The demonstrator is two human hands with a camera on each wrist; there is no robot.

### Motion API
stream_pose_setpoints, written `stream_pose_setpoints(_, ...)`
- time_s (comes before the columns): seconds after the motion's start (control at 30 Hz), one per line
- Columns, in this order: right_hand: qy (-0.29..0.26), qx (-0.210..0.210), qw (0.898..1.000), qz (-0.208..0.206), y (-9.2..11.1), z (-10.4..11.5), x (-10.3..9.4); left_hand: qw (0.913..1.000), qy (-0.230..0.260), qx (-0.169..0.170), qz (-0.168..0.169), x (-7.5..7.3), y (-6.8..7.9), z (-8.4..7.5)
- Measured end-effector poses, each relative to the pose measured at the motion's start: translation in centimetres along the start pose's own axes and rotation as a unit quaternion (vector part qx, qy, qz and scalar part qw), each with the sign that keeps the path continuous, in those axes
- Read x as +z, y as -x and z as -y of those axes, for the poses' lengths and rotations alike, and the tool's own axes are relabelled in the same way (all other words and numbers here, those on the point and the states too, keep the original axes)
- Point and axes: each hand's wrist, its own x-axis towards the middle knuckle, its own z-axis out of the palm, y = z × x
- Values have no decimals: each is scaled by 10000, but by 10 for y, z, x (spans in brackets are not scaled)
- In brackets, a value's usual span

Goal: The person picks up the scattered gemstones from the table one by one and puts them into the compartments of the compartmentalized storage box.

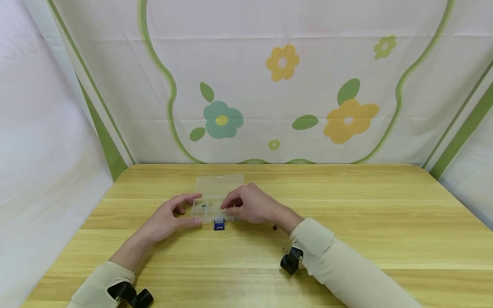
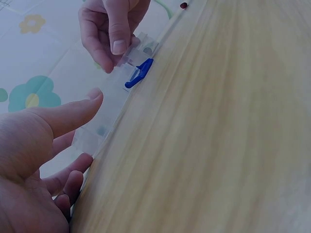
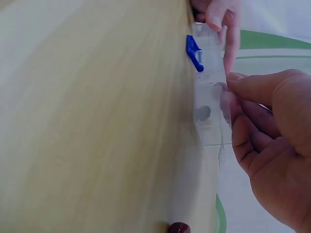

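A clear plastic compartment box lies on the table with its lid tipped back and a blue latch at its front. My left hand spans the box's left end, thumb near the front corner and index finger toward the back, fingers fairly straight. Over the right half, my right hand reaches down with thumb and curled fingers close together; I cannot tell whether anything is between the fingertips. Small dark pieces sit in the left part. A grey round piece shows through the wall at the right end.
A dark red bead lies on the wooden table right of the box, by the right wrist. Nearer the front is a small brownish piece, beside the black wrist camera. A flower-printed cloth rises behind the table.
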Motion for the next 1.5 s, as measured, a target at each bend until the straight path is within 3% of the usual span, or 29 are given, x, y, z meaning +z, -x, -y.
stream_pose_setpoints(0.33,-776,264,9961,-315,13,-8,-15,10000,16,5,-9,0,0,1)
stream_pose_setpoints(0.6,-722,171,9955,-596,39,-20,-30,9999,54,84,11,0,1,1)
stream_pose_setpoints(0.93,-716,328,9959,-447,70,-37,-42,9999,64,137,14,1,2,0)
stream_pose_setpoints(1.5,-796,292,9963,-147,87,-48,-43,9999,73,100,12,0,2,0)
